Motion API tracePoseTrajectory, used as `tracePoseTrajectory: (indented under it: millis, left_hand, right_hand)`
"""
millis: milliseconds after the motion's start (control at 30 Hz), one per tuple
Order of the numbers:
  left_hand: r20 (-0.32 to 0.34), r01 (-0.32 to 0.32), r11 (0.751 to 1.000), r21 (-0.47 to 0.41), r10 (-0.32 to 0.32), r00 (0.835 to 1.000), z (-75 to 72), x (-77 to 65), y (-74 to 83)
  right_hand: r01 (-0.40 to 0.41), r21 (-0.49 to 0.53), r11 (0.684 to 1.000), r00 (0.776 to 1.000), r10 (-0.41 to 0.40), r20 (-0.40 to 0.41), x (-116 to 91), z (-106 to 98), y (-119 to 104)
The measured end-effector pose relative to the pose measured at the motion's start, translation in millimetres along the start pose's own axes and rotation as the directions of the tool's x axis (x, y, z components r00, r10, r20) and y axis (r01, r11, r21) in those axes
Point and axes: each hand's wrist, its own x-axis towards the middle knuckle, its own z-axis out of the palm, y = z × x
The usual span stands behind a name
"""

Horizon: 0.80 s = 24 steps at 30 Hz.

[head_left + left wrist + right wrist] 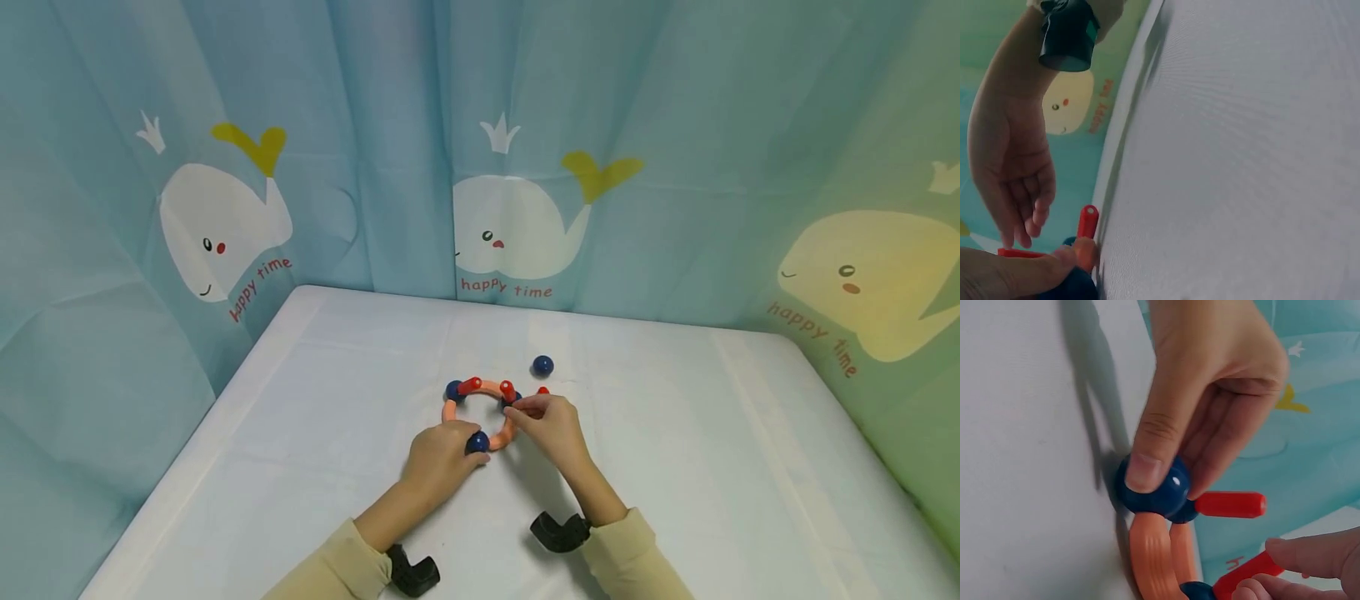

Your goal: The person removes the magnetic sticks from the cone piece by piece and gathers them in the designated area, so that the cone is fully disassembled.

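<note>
A ring of orange curved pieces (490,387) joined by blue balls lies on the table. My left hand (442,458) grips the blue ball (477,442) at the near side of the ring, its thumb (1145,472) pressed on the ball in the right wrist view. At the ring's right side my right hand (551,429) pinches a red stick (1238,575) that meets another blue ball (1197,591). A second red stick (469,386) rises from the blue ball (454,391) at the far left. Fingers partly hide the ring's right side.
A loose blue ball (543,366) sits behind the ring on the white table (337,400). The tip of another red piece (543,390) shows just beyond my right hand. Whale-print curtains (397,167) hang around the table's back and sides.
</note>
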Motion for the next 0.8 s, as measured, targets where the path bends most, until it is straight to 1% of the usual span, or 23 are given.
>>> tracePoseTrajectory:
  millis: [100,167,200,233,300,333,367,400,433,467,500,533,600,633,700,800]
  left_hand:
    - [-0.005,-0.012,1.000,-0.004,0.012,1.000,-3.0,1.7,0.8]
    - [-0.055,-0.026,0.999,-0.027,0.025,0.998,-5.3,4.0,-2.8]
    - [-0.094,-0.038,0.998,-0.042,0.034,0.995,-6.7,5.4,-6.0]
    - [-0.143,-0.055,0.997,-0.060,0.046,0.989,-8.3,7.0,-10.0]
    - [-0.242,-0.079,0.992,-0.099,0.053,0.969,-10.5,10.4,-19.4]
    - [-0.281,-0.077,0.989,-0.125,0.040,0.959,-11.2,12.1,-24.5]
    - [-0.301,-0.062,0.987,-0.150,0.014,0.953,-10.7,13.5,-30.1]
    - [-0.308,-0.038,0.983,-0.180,-0.019,0.951,-9.6,14.6,-35.8]
    - [-0.298,-0.002,0.976,-0.219,-0.065,0.952,-8.2,15.4,-41.2]
    - [-0.273,0.048,0.965,-0.257,-0.121,0.954,-5.7,16.0,-46.4]
    - [-0.238,0.101,0.949,-0.298,-0.177,0.955,-3.0,16.4,-51.6]
    - [-0.191,0.155,0.931,-0.331,-0.227,0.955,-0.6,16.5,-56.0]
    - [-0.101,0.230,0.887,-0.400,-0.292,0.951,4.4,16.9,-63.5]
    - [-0.065,0.255,0.865,-0.431,-0.312,0.948,6.1,17.1,-65.7]
    - [-0.007,0.275,0.828,-0.488,-0.319,0.948,9.4,18.5,-69.2]
    - [0.058,0.256,0.774,-0.580,-0.274,0.960,13.0,20.1,-71.4]
  right_hand:
    - [-0.005,-0.008,1.000,1.000,0.006,0.004,0,3,0]
    - [-0.007,-0.007,1.000,1.000,0.007,0.007,0,5,1]
    - [-0.009,-0.006,1.000,1.000,0.009,0.008,0,5,1]
    - [-0.012,-0.001,1.000,1.000,0.012,0.011,0,6,1]
    - [-0.017,0.007,1.000,1.000,0.017,0.019,0,7,1]
    - [-0.022,0.012,1.000,0.999,0.022,0.024,0,7,1]
    - [-0.027,0.018,0.999,0.999,0.027,0.029,0,8,1]
    - [-0.026,0.024,0.999,0.999,0.025,0.037,0,9,1]
    - [-0.027,0.031,0.999,0.999,0.025,0.047,0,10,1]
    - [-0.023,0.036,0.999,0.998,0.021,0.055,0,11,2]
    - [-0.019,0.044,0.999,0.998,0.017,0.063,-1,12,2]
    - [-0.011,0.052,0.999,0.997,0.007,0.071,-1,14,3]
    - [0.018,0.064,0.998,0.996,-0.024,0.085,-1,18,6]
    - [0.027,0.073,0.997,0.995,-0.034,0.090,-1,20,7]
    - [0.050,0.086,0.995,0.994,-0.058,0.095,-2,24,8]
    - [0.067,0.104,0.992,0.992,-0.078,0.099,-3,28,8]
